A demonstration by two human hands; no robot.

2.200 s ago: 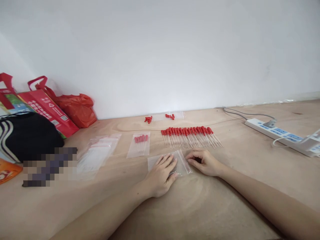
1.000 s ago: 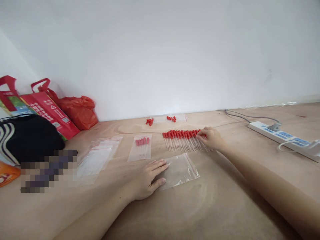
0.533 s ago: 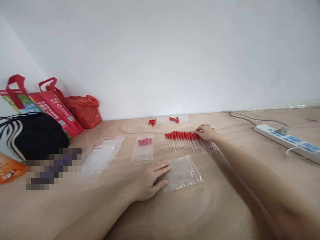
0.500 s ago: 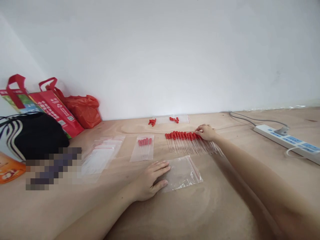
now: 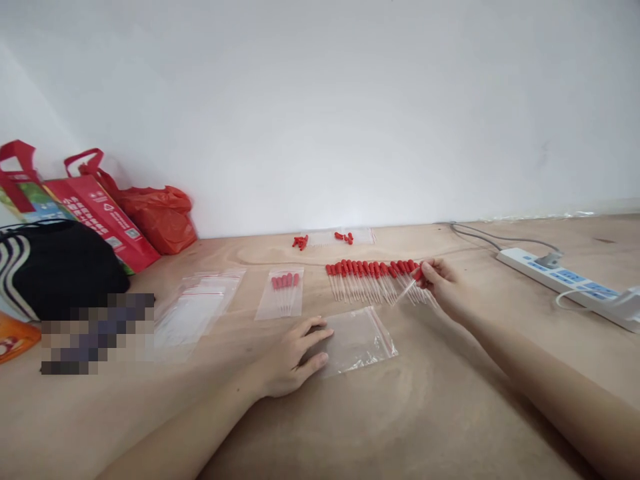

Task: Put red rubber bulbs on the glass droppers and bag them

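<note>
My left hand (image 5: 297,357) lies with fingers spread at the left edge of a clear zip-lock bag (image 5: 353,340), which rests flat on the wooden table. My right hand (image 5: 440,280) is closed around the red bulb of a dropper pipette (image 5: 411,283), its clear stem slanting down to the left. Beneath and beside it runs a row of red-bulbed dropper pipettes (image 5: 367,270) laid side by side, stems toward me. Left of the row is a small zip-lock bag (image 5: 265,303) holding several pipettes.
A stack of empty zip-lock bags (image 5: 200,307) lies left. Loose red bulbs (image 5: 301,243) are by the wall. A power strip (image 5: 560,280) with cables sits right. A black bag (image 5: 65,267), a red paper bag (image 5: 100,217) and a red plastic bag (image 5: 160,217) stand at far left.
My right hand has moved right and slightly toward me along the row and now has a pipette lifted at an angle. My left hand stays at the bag. The view has shifted slightly.
</note>
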